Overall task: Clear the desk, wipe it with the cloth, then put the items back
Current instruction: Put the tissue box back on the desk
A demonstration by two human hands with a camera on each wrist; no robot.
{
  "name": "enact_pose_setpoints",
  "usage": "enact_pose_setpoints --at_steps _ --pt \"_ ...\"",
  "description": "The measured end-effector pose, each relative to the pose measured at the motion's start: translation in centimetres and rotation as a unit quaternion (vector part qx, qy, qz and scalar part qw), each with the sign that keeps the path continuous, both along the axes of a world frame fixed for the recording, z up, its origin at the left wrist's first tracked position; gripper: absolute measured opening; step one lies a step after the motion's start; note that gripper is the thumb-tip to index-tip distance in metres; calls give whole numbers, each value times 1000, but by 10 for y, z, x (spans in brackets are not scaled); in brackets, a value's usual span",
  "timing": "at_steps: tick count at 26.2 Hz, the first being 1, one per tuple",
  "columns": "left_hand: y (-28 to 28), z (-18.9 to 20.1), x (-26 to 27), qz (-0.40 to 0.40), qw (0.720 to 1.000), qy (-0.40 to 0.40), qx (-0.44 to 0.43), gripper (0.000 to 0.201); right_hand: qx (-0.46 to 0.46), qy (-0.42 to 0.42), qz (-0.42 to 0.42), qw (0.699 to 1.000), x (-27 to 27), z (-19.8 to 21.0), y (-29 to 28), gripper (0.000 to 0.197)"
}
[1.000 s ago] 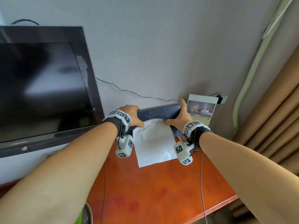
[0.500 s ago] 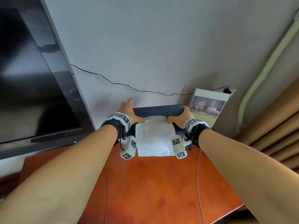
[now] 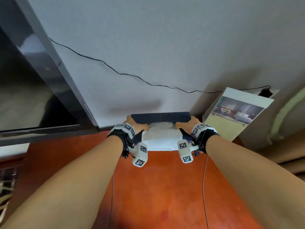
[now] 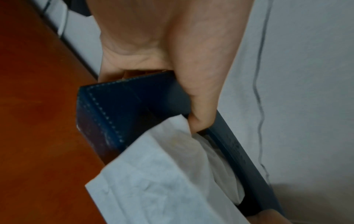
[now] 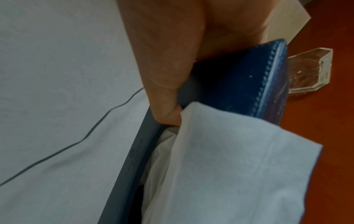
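Observation:
A dark blue stitched tissue box (image 3: 160, 118) sits at the back of the reddish wooden desk (image 3: 161, 187), close to the wall. A white tissue (image 3: 160, 139) spills out of it toward me. My left hand (image 3: 135, 125) grips the box's left end (image 4: 122, 109), thumb on its top. My right hand (image 3: 187, 123) grips the right end (image 5: 239, 84) the same way. Both thumbs lie by the tissue (image 4: 162, 174) (image 5: 239, 166). Whether the box rests on the desk or hangs just above it is hidden.
A black TV (image 3: 36, 83) stands at the left. A framed picture card (image 3: 237, 113) on a clear acrylic base (image 5: 310, 72) leans against the wall to the right of the box. A thin black cable (image 3: 115, 71) runs along the wall. Curtains (image 3: 293, 129) hang at the far right.
Both hands have carried the tissue box back toward the wall and lowered it to the desk's rear edge. The head view has moved closer and tilted down.

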State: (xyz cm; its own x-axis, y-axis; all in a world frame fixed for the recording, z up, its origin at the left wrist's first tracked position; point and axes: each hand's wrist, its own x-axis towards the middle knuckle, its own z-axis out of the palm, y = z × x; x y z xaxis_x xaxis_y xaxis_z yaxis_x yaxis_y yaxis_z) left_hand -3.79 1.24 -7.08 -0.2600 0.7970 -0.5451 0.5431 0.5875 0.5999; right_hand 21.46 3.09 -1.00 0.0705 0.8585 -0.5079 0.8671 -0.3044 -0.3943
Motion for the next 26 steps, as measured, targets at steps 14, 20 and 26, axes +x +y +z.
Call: enact_pose_setpoints --at_steps 14,20,26 --pt "21 -62 59 14 976 92 -197 89 -129 -24 84 988 33 -100 61 38" --pt "30 -75 69 31 972 92 -213 80 -141 -26 57 988 39 -136 78 54" --pt "46 -89 57 50 976 99 -189 84 -118 -21 58 991 33 -149 98 62"
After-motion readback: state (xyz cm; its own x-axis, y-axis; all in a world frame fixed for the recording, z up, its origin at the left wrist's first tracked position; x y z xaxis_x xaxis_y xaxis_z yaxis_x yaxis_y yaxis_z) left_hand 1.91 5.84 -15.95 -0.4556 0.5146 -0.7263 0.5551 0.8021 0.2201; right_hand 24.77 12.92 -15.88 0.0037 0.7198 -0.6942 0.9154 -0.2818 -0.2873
